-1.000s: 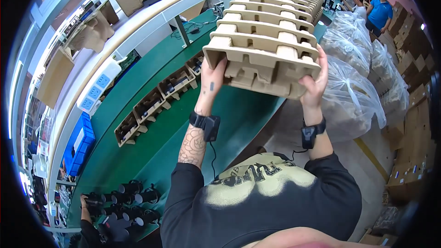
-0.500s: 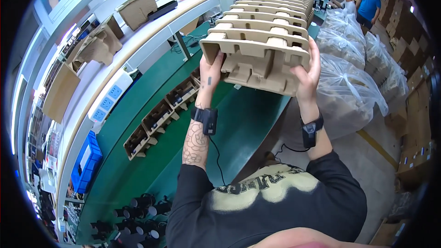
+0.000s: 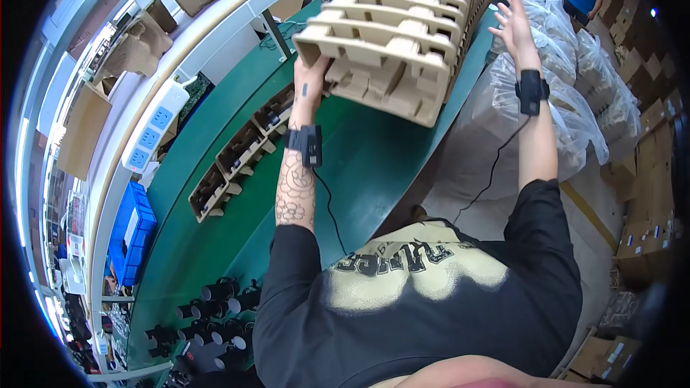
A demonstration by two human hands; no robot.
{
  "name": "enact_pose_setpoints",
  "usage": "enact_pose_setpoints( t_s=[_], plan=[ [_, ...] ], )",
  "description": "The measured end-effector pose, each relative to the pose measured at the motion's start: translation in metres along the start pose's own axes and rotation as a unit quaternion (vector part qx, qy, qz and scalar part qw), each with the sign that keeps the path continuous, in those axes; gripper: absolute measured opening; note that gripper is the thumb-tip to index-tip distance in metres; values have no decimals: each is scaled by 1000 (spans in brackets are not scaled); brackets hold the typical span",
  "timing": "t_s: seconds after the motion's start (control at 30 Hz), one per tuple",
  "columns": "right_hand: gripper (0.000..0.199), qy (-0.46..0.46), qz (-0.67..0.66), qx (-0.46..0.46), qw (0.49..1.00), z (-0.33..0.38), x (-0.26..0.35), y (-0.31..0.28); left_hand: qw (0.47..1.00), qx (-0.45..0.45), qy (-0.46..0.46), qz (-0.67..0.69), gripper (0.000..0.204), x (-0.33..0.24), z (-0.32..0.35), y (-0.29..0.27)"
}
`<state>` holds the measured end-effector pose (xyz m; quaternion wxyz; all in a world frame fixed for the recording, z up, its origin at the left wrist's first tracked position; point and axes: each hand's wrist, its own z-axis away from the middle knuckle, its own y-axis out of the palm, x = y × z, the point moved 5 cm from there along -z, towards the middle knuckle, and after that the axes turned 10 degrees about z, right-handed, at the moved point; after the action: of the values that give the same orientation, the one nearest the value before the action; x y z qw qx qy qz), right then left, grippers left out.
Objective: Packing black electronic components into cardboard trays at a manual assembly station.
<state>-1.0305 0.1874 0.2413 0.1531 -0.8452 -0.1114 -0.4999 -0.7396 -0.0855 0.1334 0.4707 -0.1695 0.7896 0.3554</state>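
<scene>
Over a long green desk (image 3: 352, 165), seen from above, a person in a black shirt holds up one end of a long stack of brown molded trays (image 3: 402, 39). The trays nest one behind another, their rims showing like ribs, probably so that many can be handled as one block. The left hand (image 3: 307, 86) grasps the near left corner from below; its fingertips are partly hidden. That low grip seems meant to support and steady the near end. The right hand (image 3: 517, 32) is released, fingers spread, beside the stack's right side and not touching it. With only one hand on it, the stack probably rests partly on something at its far end, though whether it meets the desk cannot be told.

To the left, a row of filled trays (image 3: 239, 147) lies end to end on the desk, dark parts inside, likely lined up for easy reach. Nearer the person, black mug-like items (image 3: 219, 309) are grouped together. To the right stand clear plastic bags (image 3: 496, 108) around pale bundles, perhaps to keep them clean and together.
</scene>
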Motion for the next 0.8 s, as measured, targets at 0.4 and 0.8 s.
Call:
enact_pose_setpoints(
  t_s=[0.4,0.8],
  plan=[
    [60,230,-204,78,948,-84,-113,53,973,-176,-44,-140,35,52,133,-141],
    [47,-344,-47,388,854,196,73,159,912,-377,-162,13,31,-29,294,-224]
  ],
)
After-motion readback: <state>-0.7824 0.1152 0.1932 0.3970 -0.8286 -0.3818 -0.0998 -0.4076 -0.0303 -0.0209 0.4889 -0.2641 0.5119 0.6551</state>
